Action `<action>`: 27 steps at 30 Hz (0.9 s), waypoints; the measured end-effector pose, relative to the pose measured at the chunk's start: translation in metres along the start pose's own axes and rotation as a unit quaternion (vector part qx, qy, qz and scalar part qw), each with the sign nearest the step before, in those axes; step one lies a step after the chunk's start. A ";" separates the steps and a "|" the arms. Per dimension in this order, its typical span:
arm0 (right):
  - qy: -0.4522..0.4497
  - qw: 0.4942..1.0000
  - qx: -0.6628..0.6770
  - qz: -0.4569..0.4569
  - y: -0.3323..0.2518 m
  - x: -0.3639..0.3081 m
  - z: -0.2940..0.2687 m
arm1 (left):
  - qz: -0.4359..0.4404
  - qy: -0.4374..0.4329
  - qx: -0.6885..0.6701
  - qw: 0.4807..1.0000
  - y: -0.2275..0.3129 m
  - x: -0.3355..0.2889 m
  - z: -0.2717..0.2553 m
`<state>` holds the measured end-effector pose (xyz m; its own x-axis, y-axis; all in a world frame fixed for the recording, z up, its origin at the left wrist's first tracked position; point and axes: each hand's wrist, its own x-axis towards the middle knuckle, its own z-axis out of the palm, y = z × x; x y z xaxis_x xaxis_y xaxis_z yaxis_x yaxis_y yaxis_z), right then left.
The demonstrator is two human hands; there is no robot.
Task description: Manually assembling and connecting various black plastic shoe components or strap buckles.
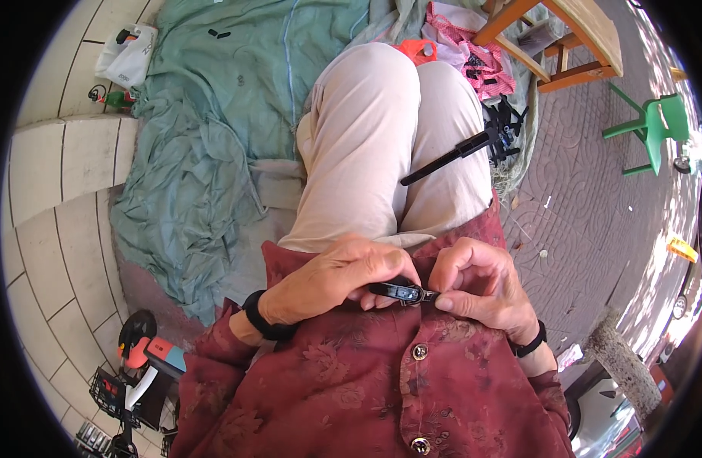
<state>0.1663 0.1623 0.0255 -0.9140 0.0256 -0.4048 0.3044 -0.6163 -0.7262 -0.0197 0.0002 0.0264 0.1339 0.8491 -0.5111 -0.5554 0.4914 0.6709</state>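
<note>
Just above the lower front of the dark red shirt (pixel 343 366), a small black buckled piece (pixel 397 291) is held between the two hands, which are set near each other but not touching; its long axis is laid nearly crosswise to the body, tilted a little downward to the right, with the round metal-looking buckle part toward the right and the smooth, shiny part toward the left; the left part is clamped in the fingers of the left hand (pixel 332 275), by which more of its length is covered, and the short narrow end at the right is pinched at the thumb of the right hand (pixel 484 286); since both hands are on it, neither is clearly nearer, though the buckle part is set closer to the right thumb; whether anything is threaded through the buckle cannot be told.

Beyond the hands, a black strap (pixel 450 156) is rested across the right thigh of the pale trousers (pixel 366 130); its long axis is slanted, the narrow end pointed back and left, the thicker end forward and right, toward a pile of black pieces (pixel 505 126) beside the knee; farther right, a wooden stool (pixel 584 72) and a green chair (pixel 660 126) are seen.
</note>
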 end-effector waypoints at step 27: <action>0.143 0.988 -0.040 -0.050 -0.021 0.013 0.005 | 0.169 0.153 0.244 0.943 0.003 0.011 0.017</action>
<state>0.1465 0.1718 0.0387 -0.8306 0.3123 -0.4610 0.2472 -0.5350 -0.8079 -0.0060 0.0142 0.0319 -0.2677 0.9137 -0.3058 -0.0708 0.2979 0.9520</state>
